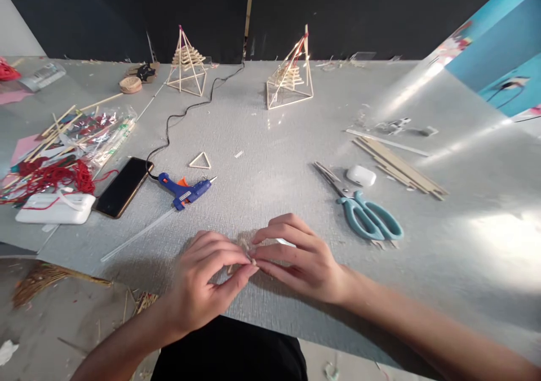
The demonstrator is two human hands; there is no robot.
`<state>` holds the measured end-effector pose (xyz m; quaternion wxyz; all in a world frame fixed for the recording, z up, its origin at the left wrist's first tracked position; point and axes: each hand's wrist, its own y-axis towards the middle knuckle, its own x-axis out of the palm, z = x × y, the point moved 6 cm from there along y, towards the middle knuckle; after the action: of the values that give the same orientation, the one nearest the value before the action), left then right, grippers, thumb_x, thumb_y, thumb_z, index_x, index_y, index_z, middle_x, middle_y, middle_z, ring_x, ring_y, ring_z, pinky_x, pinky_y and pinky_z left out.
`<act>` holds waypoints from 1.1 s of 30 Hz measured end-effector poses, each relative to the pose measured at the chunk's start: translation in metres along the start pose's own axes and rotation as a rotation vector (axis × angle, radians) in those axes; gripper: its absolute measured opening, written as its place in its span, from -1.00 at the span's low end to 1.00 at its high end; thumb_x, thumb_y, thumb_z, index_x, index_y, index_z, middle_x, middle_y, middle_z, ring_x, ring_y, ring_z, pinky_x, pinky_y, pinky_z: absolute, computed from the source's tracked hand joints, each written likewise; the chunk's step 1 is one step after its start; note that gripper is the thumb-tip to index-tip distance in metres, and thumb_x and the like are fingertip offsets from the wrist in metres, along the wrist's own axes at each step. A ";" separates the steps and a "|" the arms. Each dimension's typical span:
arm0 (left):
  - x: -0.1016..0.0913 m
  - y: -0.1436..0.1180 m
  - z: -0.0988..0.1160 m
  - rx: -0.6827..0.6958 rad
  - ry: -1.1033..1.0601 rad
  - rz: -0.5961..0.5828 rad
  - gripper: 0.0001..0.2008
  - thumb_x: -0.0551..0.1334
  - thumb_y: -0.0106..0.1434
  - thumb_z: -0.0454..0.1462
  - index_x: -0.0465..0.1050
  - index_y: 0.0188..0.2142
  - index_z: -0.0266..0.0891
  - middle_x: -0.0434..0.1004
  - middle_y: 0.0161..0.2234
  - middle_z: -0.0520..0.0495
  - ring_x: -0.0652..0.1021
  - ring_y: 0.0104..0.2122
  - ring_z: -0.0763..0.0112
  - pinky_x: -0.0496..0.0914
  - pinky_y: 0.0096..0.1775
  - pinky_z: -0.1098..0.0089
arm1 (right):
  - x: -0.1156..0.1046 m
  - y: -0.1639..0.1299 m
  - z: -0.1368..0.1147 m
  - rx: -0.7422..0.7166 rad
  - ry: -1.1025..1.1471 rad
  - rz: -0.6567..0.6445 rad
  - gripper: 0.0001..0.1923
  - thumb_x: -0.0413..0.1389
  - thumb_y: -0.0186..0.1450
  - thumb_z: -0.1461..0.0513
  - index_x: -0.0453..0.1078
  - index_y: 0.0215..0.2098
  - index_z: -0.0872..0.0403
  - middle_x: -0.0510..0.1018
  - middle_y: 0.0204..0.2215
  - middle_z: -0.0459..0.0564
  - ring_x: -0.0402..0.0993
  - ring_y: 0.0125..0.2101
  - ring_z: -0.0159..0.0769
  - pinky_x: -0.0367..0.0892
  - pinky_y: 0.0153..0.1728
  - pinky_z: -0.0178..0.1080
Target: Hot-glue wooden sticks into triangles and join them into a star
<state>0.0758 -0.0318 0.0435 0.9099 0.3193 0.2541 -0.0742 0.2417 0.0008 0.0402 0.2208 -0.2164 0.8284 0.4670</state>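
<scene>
Here, both hands pinch one small pale stick piece at the near edge of the table [270, 138].

From the left: a clear plastic bag [99, 133] holds wooden sticks and coloured bits, with red cord [54, 175] lying loose beside it, then a white box [54, 208], a dark phone [124, 186] and a blue glue gun [185, 190]. At centre, the left hand [207, 282] and right hand [296, 262] meet fingertip to fingertip, both closed on the small stick piece [247, 246], which is mostly hidden by the fingers. It looks very light, thin and brittle, likely to snap if bent, so it is best taken at its ends with gentle pressure. Further right lie teal scissors [367, 215], a white earbud case [361, 175], shut so its contents cannot be seen, and a bundle of flat sticks [399, 167].
</scene>
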 end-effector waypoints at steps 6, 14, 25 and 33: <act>0.000 -0.007 0.003 0.053 0.116 0.037 -0.73 0.47 0.19 -0.37 0.51 -0.15 -0.17 0.67 -0.26 0.04 0.60 -0.25 0.35 0.43 -0.15 0.26 | -0.002 -0.001 -0.005 -0.047 -0.044 0.043 -0.78 0.24 0.35 0.35 0.51 -0.03 0.10 0.65 -0.22 0.04 0.51 -0.25 -0.25 0.49 -0.24 -0.14; 0.001 -0.004 -0.005 -0.161 -0.078 -0.001 -0.88 0.38 0.28 -0.39 0.52 -0.23 -0.17 0.64 -0.32 0.02 0.60 -0.27 0.39 0.46 -0.17 0.32 | -0.004 -0.004 -0.009 -0.029 -0.135 0.062 -0.71 0.32 0.28 0.37 0.51 -0.04 0.07 0.67 -0.22 0.02 0.50 -0.26 -0.22 0.51 -0.26 -0.13; 0.005 -0.004 -0.016 -0.349 -0.323 -0.120 -0.98 0.35 0.33 -0.32 0.55 -0.26 -0.20 0.61 -0.33 -0.03 0.56 -0.26 0.38 0.45 -0.17 0.35 | -0.004 -0.006 -0.013 -0.051 -0.135 0.064 -0.73 0.29 0.29 0.41 0.50 -0.06 0.10 0.67 -0.24 0.03 0.47 -0.24 -0.22 0.50 -0.30 -0.15; 0.011 -0.012 -0.030 -0.609 -0.546 -0.141 -0.85 0.36 0.32 -0.17 0.58 -0.27 -0.23 0.54 -0.35 -0.04 0.49 -0.32 0.42 0.42 -0.23 0.37 | -0.003 0.004 -0.014 0.075 -0.005 0.065 -0.76 0.25 0.33 0.39 0.50 -0.05 0.08 0.66 -0.21 0.05 0.50 -0.25 -0.23 0.51 -0.26 -0.11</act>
<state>0.0699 -0.0220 0.0114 0.9895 -0.0139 0.0350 -0.1398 0.2399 -0.0088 0.0508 0.2154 -0.1798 0.8513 0.4433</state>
